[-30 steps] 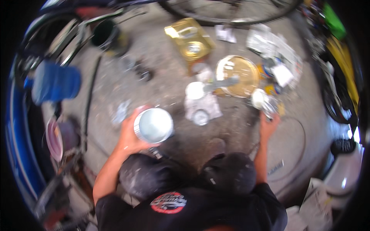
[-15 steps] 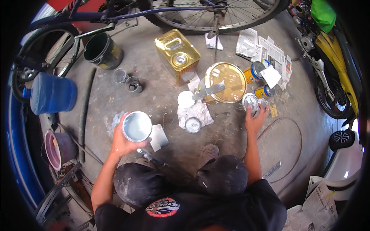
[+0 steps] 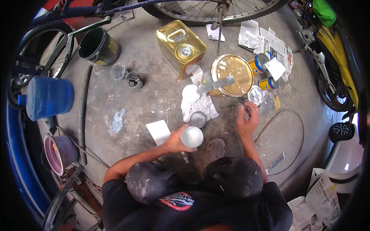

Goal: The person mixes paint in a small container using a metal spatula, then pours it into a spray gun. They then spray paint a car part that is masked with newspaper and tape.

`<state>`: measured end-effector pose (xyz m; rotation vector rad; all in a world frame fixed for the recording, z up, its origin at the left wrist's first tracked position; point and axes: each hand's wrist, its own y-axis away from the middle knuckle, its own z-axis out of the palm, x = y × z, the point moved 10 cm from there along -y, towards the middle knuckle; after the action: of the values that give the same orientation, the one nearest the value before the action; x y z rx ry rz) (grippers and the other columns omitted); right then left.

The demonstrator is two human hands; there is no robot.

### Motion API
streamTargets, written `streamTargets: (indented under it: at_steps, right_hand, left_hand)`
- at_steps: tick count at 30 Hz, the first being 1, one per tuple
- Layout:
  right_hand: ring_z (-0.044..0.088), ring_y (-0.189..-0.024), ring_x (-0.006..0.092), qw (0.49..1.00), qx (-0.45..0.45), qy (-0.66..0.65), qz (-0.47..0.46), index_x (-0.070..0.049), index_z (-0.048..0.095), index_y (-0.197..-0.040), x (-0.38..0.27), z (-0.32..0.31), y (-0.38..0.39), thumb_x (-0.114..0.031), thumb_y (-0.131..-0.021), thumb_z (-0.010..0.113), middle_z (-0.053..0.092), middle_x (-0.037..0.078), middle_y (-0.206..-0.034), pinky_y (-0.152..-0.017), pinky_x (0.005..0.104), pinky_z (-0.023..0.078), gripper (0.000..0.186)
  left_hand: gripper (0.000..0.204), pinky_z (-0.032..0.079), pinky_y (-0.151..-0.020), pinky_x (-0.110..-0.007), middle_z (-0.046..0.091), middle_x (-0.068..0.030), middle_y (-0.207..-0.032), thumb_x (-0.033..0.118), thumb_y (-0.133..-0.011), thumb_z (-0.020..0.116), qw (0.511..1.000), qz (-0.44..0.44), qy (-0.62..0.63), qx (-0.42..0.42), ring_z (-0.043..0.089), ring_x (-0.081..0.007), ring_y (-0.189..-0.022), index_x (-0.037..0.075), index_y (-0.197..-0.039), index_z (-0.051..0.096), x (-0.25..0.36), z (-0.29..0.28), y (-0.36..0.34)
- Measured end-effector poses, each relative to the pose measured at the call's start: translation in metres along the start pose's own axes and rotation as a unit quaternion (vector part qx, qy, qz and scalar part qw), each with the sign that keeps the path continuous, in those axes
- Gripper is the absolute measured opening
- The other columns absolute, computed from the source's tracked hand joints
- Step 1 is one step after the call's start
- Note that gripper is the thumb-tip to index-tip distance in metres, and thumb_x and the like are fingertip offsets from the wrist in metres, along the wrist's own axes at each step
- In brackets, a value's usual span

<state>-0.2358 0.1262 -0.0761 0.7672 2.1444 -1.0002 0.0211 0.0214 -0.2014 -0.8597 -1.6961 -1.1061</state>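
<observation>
My left hand is wrapped round a round tub with pale whitish contents, held over the floor between my knees. Just beyond it, a small round can rests on a crumpled white cloth. My right hand hovers empty with curved fingers apart. Its fingertips are close to a small round container smeared white and grey. Behind that stands a large round can with a gold lid, a wide flat scraper lying across its edge.
A gold rectangular tin, a black bucket and two clear cups stand farther off. Two small yellow-blue cans sit by newspapers. A blue water jug lies left. A bicycle wheel edges the far side.
My left hand has carried the tub rightward and lower, from the left side to between my knees. My right hand has let go of the small container and drawn back toward me.
</observation>
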Motion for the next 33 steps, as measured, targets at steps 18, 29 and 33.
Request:
streamTargets:
  at_steps: [18,29,33]
  right_hand:
    - [0.054,-0.065,0.0072,0.92,-0.293,-0.004,0.259,0.002,0.072,-0.104,0.047,0.079,0.035,-0.031,-0.088,0.077,0.066,0.003,-0.075,-0.059,0.0244,0.045,0.037]
    - [0.068,-0.088,0.0151,0.883,-0.304,-0.185,0.305,0.006,0.065,-0.119,0.045,0.132,0.033,-0.03,-0.093,0.071,0.073,0.015,-0.097,-0.077,0.0301,0.053,0.045]
    - [0.054,-0.077,0.0049,0.911,-0.298,-0.125,0.255,0.006,0.058,-0.129,0.044,0.182,0.03,-0.026,-0.102,0.06,0.064,-0.001,-0.086,-0.066,0.0232,0.045,0.041]
  left_hand:
    - [0.091,0.049,-0.099,-0.043,0.063,-0.0217,-0.123,0.056,-0.07,0.084,0.985,0.095,-0.142,-0.011,0.062,-0.0376,-0.115,0.001,-0.134,0.049,-0.016,0.035,-0.036]
    - [0.094,0.046,-0.103,-0.047,0.059,-0.0206,-0.13,0.043,-0.067,0.09,0.928,0.121,-0.254,0.245,0.056,-0.038,-0.124,0.0,-0.137,0.044,-0.005,-0.113,-0.092]
    - [0.09,0.047,-0.104,-0.045,0.058,-0.0203,-0.133,0.036,-0.067,0.09,0.951,0.162,-0.17,0.199,0.056,-0.0387,-0.125,0.003,-0.138,0.045,0.002,-0.099,-0.136]
